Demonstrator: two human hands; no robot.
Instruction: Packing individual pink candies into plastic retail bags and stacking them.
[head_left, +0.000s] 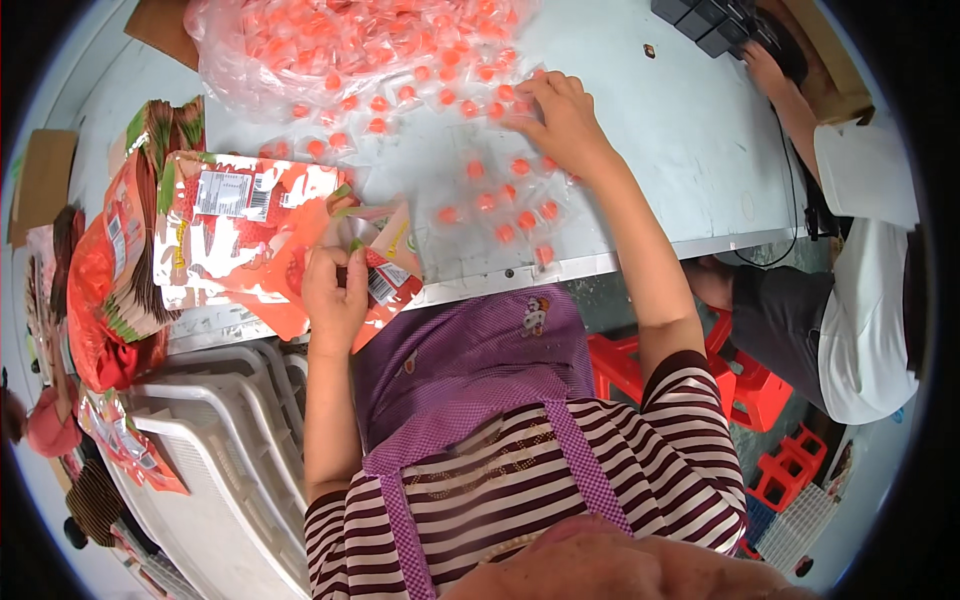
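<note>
My left hand (335, 290) is closed on the edge of a red and green printed pouch (388, 275), its thumb upright against it. The pouch's mouth gapes at the top. Beneath and beside it lie more flat red pouches (235, 235) with white label panels. My right hand (572, 122) reaches over the table, thumb and bent fingers apart, at the edge of a spread of small clear packets (448, 97) with round orange-red pieces inside. Several more loose packets (508, 205) lie between my two arms.
A large clear plastic bag (300, 60) spills packets at the back. Stacked pouches (150, 230) stand at the left, above white plastic trays (215, 450). Another person's hand (765, 70) touches a black device (705, 25) at far right. Red stools (760, 390) stand below.
</note>
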